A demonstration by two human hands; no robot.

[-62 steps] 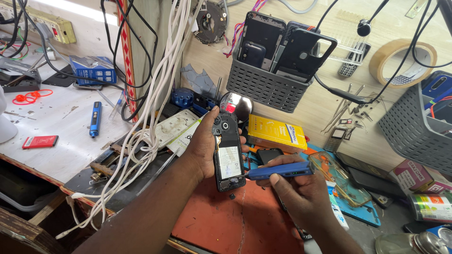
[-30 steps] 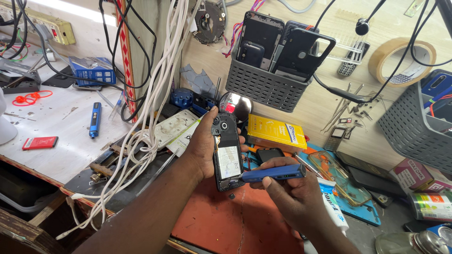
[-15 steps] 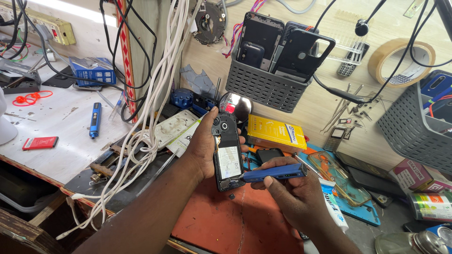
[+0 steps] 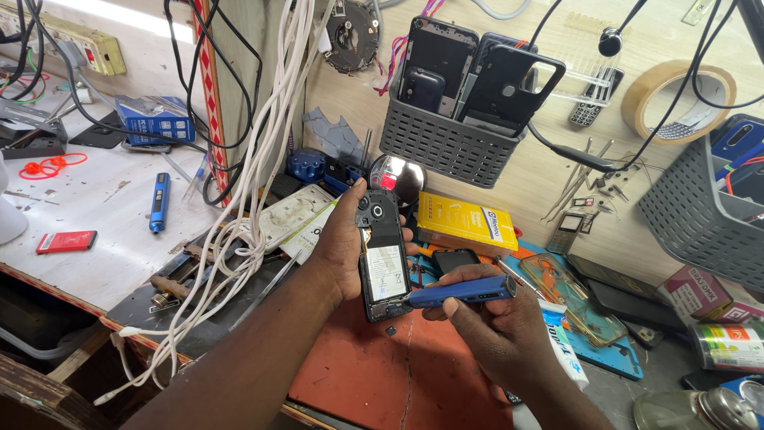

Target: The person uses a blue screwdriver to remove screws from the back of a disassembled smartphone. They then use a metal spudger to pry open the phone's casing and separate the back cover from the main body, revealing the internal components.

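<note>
My left hand [image 4: 338,247] grips an opened black phone [image 4: 383,256] with its back cover off, battery and camera module showing, held upright over an orange work mat [image 4: 382,374]. My right hand [image 4: 497,330] holds a blue electric screwdriver [image 4: 461,292] nearly level, its tip touching the phone's lower right edge. Both forearms come in from the bottom of the view.
A grey basket [image 4: 450,143] with phone frames hangs on the back wall. A yellow box [image 4: 461,224], a tape roll [image 4: 676,99], a second grey basket [image 4: 700,207] and tubes lie to the right. White cables [image 4: 239,239] hang at left near a second blue screwdriver [image 4: 158,201].
The screwdriver has dropped slightly and its tip has moved from mid-phone to the phone's lower right edge. My left hand and the phone have stayed put.
</note>
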